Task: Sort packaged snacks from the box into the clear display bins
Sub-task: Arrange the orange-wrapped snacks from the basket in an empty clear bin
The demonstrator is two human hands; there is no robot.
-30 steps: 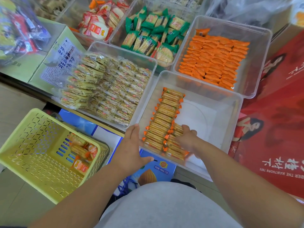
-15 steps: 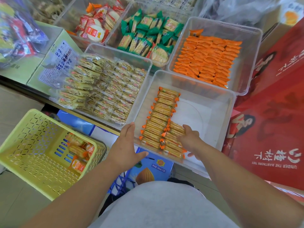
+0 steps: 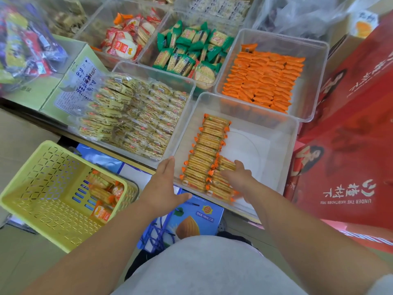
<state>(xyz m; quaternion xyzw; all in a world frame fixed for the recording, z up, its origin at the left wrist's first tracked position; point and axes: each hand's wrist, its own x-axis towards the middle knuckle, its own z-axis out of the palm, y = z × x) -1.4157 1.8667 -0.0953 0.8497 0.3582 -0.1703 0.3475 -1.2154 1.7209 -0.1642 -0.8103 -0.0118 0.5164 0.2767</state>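
A clear display bin [image 3: 282, 145] stands front and centre with a row of orange-ended cracker packs [image 3: 207, 150] along its left side and a short second row beside it. My right hand [image 3: 238, 177] lies inside the bin with its fingers resting flat on the near packs of the second row. My left hand [image 3: 163, 186] is open, fingers straight, touching the bin's near left corner from outside. A yellow plastic basket [image 3: 42, 188] at lower left holds a few more of the same cracker packs [image 3: 102, 192].
Other clear bins hold pale yellow packs [image 3: 136, 116], green packs [image 3: 191, 52], orange packs [image 3: 263, 79] and red-white packs [image 3: 125, 39]. Red gift boxes [image 3: 350, 135] stand at right, a blue drink carton [image 3: 191, 222] lies under the bin's edge, green boxes [image 3: 70, 81] at left.
Both hands stay nearly where they were; the right hand has shifted slightly on the near packs. The camera view has tilted a little.
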